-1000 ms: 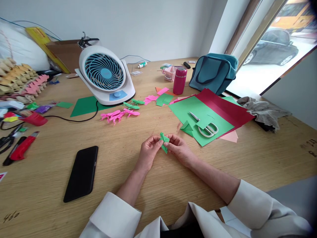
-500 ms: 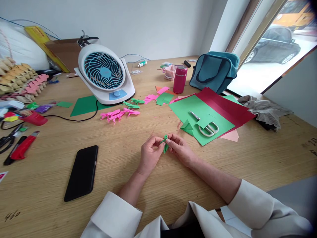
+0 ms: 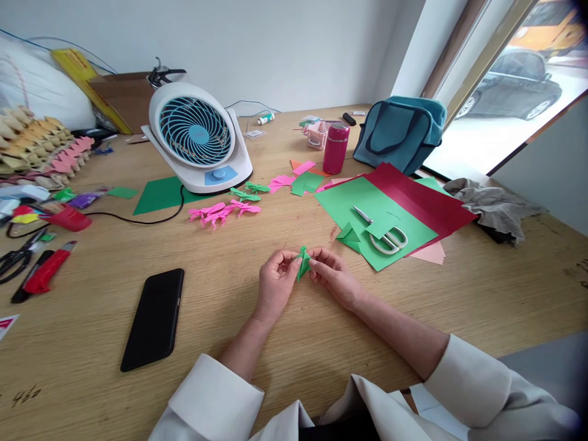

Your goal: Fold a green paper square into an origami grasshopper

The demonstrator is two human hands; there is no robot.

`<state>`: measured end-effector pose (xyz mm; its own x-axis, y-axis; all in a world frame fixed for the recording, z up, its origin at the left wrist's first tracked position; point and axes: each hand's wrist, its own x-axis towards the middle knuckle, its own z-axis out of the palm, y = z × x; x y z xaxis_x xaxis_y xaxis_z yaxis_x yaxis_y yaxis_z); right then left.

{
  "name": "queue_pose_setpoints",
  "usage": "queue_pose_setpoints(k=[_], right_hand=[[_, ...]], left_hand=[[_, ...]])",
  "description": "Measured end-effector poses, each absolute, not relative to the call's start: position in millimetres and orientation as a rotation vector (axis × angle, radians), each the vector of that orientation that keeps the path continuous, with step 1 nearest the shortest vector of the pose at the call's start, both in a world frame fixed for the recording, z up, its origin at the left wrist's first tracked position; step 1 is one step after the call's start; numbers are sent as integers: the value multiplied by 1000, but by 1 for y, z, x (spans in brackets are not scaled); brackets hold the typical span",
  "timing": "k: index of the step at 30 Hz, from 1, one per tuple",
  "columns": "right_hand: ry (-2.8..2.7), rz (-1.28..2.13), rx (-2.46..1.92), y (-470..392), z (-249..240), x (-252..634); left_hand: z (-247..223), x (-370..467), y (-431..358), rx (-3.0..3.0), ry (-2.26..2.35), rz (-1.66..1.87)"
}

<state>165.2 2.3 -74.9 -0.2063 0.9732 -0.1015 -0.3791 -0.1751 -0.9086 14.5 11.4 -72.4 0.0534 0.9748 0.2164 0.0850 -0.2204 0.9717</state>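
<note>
A small folded green paper (image 3: 302,264) is held between my two hands, above the wooden table. My left hand (image 3: 277,283) pinches its left side with thumb and fingers. On its right side my right hand (image 3: 334,277) pinches the edge. To the right, a folded green triangle (image 3: 349,236) lies at the edge of a light green sheet (image 3: 337,199). White-handled scissors (image 3: 388,241) rest on that sheet, partly under a small green piece (image 3: 382,228). Pink folded figures (image 3: 223,212) and green ones (image 3: 245,192) lie beyond my hands.
A black phone (image 3: 154,318) lies at the left, near a red cutter (image 3: 48,269). Behind stand a white fan (image 3: 195,135), a pink bottle (image 3: 336,150) and a teal bag (image 3: 399,131). Red sheets (image 3: 413,196) lie under the green one.
The green paper has turned in my fingers and now shows a broader face. My left hand has shifted slightly left and up. The whole view has moved a little.
</note>
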Motion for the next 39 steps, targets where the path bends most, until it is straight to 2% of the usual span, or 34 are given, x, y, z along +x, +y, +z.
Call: queue_pose_setpoints(k=[13,20,39], right_hand=[[-999,1579,-934,3,-76,164],[-1038,1450,-1000,4,-76,164],[-1013,1416,-998,6,-73,166]], left_hand=[[-73,15,16,1158,1062,1330],[-74,13,16,1184,1039,1300],[-80,10,16,1216,1046,1263]])
